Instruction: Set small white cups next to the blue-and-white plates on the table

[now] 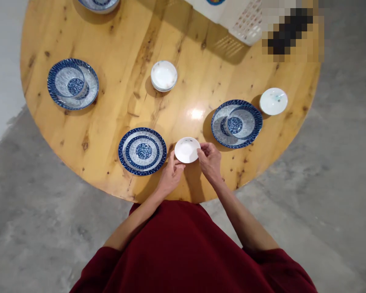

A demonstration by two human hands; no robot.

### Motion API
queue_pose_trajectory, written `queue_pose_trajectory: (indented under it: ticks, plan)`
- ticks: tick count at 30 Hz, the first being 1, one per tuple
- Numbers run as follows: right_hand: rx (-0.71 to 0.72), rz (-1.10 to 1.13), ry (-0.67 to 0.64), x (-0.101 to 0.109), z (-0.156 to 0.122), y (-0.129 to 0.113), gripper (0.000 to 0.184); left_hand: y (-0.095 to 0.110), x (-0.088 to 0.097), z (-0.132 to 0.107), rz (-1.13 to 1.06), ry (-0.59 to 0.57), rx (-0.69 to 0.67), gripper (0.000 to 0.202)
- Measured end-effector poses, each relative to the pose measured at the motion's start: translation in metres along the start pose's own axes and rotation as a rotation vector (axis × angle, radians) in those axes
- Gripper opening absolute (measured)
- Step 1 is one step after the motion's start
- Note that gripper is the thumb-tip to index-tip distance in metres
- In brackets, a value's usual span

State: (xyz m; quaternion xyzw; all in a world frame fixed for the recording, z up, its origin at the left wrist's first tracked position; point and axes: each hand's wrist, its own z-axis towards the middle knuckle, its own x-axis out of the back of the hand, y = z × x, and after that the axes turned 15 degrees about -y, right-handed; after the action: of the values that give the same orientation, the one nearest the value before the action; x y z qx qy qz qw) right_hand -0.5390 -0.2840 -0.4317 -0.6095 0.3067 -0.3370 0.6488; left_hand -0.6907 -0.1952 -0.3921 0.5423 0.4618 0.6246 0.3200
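Note:
Between my two hands is a small white bowl (pixel 187 151), held near the table's front edge. My right hand (pixel 210 162) pinches its right rim between thumb and fingers. My left hand (pixel 171 174) is at the bowl's lower left, its fingers against the side and partly beneath. Just left of that hand lies a blue-and-white patterned plate (pixel 143 151) with nothing on it. To the right of my right hand, a blue-and-white bowl (pixel 244 122) rests on a matching plate (pixel 218 129). Beside that plate sits another white bowl (pixel 273 101).
The round wooden table (pixel 116 101) carries a stack of small white bowls (pixel 164 76) near its middle. At the left, a patterned bowl (pixel 69 79) stands on a plate (pixel 93 87). A patterned dish (pixel 99 5) and a white plastic basket (pixel 247 24) are at the back.

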Motion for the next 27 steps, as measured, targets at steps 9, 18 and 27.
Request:
queue_pose_trajectory:
  ticks: [9, 18, 27]
  plan:
    - [0.043, -0.040, -0.023, -0.006, 0.014, 0.006, 0.066, -0.010, 0.002, 0.010, -0.032, 0.038, -0.012, 0.057]
    - [0.082, 0.056, -0.126, -0.006, 0.008, 0.021, 0.087, -0.021, 0.004, 0.009, 0.003, 0.058, -0.011, 0.052]
    - [-0.036, 0.241, -0.130, 0.003, -0.005, 0.014, 0.098, -0.028, 0.005, 0.005, 0.038, 0.067, 0.047, 0.061]
